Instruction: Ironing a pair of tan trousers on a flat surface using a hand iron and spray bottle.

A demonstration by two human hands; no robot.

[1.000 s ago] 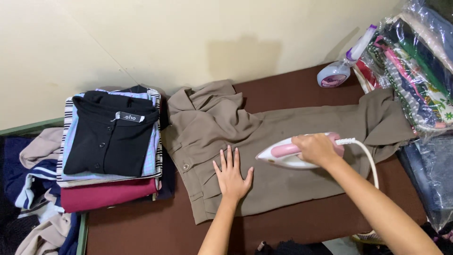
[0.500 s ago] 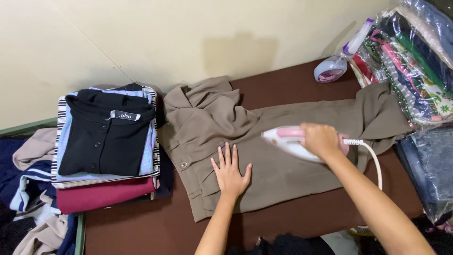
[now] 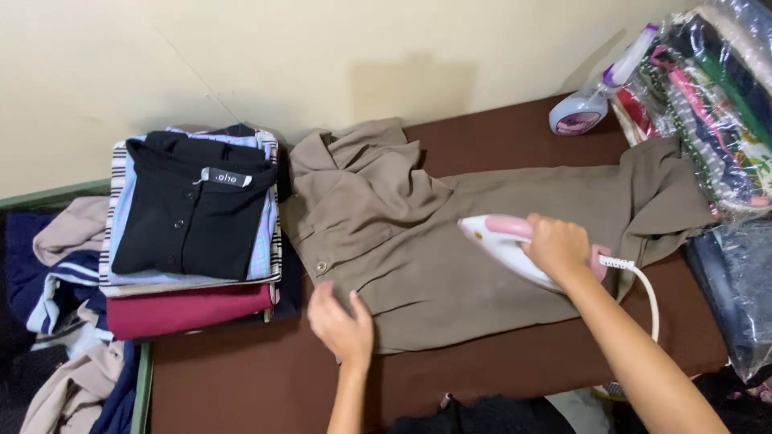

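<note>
Left hand [image 3: 342, 325] has shifted since the earlier frame: it then lay flat on the middle of the shirt [image 3: 450, 241]; it now rests at the shirt's lower left hem, fingers loosely spread, palm down on cloth and desk [image 3: 241, 378]. Right hand [image 3: 556, 246] is clamped on the handle of the iron [image 3: 515, 245], which has moved slightly right and points left, sole on the shirt. The iron's white cord [image 3: 647, 289] runs off the desk edge. The shirt lies spread across the brown desk. Left of it stands a stack of folded clothes [image 3: 193, 225], black garment on top; loose clothes [image 3: 56, 321] lie further left. A spray bottle [image 3: 591, 100] and wrapped fabrics [image 3: 716, 104] sit at right. A cream wall [image 3: 322, 48] backs the desk.
</note>
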